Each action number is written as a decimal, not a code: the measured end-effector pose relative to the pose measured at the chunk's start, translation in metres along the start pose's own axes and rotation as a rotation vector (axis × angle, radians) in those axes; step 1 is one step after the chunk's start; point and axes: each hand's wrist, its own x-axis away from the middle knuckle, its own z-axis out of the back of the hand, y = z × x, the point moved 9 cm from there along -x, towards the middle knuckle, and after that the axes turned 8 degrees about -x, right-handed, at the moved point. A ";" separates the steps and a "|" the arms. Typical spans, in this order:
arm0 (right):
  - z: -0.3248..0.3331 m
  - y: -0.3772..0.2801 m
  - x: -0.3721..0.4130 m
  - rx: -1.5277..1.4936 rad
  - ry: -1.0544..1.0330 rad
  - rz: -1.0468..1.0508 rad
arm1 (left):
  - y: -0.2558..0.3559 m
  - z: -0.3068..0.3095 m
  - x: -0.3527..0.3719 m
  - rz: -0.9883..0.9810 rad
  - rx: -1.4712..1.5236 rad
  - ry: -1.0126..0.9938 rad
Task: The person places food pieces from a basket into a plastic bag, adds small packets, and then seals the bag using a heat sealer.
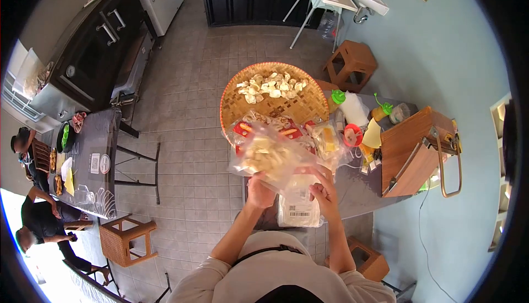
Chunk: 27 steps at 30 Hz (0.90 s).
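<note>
A clear plastic bag [265, 157] of pale, chunky food pieces is held up in front of me, a little blurred. My left hand [260, 191] grips its lower left edge. At its lower right side is my right hand [324, 192], its thumb and fingers curved around the plastic edge. Just below the bag lies a clear package [299, 209] with a barcode label. Behind it, red-labelled packets [289, 133] rest at the near rim of a round woven tray [275, 113], which carries loose pale pieces [273, 86] toward its far side.
Green-capped bottles [337, 98], a red-rimmed container [353, 135] and a wooden stand [413, 157] are on the right of the table. Brown stools [351, 65] stand by the wall. Two people [44, 223] are at another table [99, 132] on the left.
</note>
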 end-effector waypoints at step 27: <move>0.034 0.192 -0.332 1.358 0.164 0.007 | 0.118 0.092 -0.021 -0.327 -0.102 0.314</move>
